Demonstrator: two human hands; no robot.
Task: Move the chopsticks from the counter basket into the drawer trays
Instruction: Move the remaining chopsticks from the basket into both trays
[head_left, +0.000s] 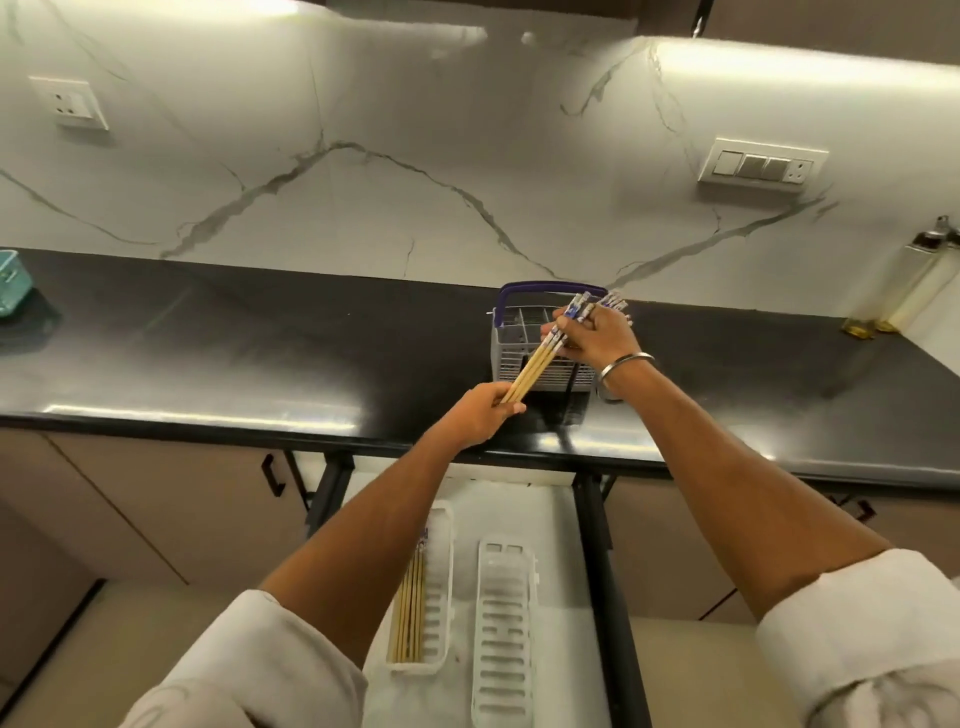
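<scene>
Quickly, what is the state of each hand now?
Left hand: closed on a bundle of chopsticks.
Right hand: closed around more chopsticks at the basket.

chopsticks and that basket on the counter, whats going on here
A person is emptying a grey slotted cutlery basket with a purple handle on the black counter. The left hand grips a bundle of bamboo chopsticks with blue patterned tops by their plain ends, while the right hand gathers more at the basket. Below, the open drawer holds two white slotted trays: the left tray already has several chopsticks, the right tray has none.
</scene>
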